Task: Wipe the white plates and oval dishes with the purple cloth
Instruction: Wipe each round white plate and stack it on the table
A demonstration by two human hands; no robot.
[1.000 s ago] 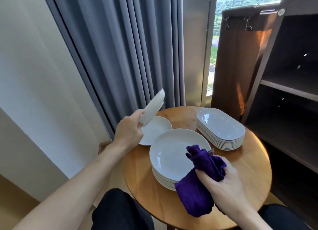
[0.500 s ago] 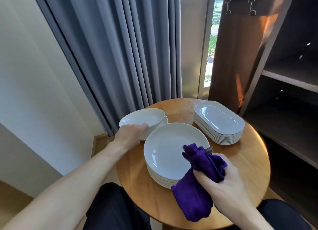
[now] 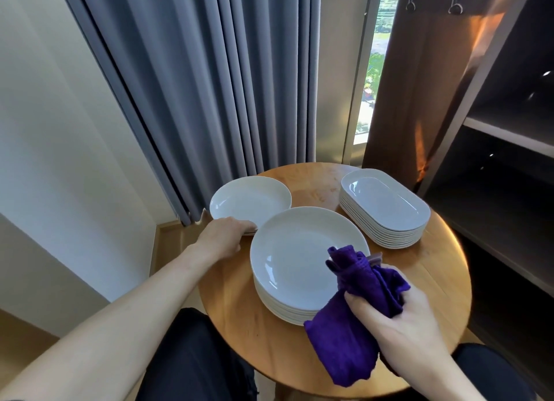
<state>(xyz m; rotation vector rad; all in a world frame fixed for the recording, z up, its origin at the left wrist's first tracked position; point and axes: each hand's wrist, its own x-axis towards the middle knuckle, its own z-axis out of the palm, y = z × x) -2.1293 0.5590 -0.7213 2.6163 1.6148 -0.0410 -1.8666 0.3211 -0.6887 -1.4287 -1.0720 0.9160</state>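
The left hand (image 3: 223, 238) has laid the round white ceramic plate (image 3: 250, 201) flat on the wooden counter (image 3: 434, 268), its grip at the near rim, clasp unclear. The right hand (image 3: 401, 319) holds the purple cloth (image 3: 353, 319) bunched in its grip; the white plate stack (image 3: 299, 256) just left is probably next.

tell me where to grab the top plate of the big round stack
Grip the top plate by its left rim, coming from the left with the left hand, close beside it. The rim flares up off the stack, so fingers could likely slip under. The near right edge lies under the cloth in the right hand.
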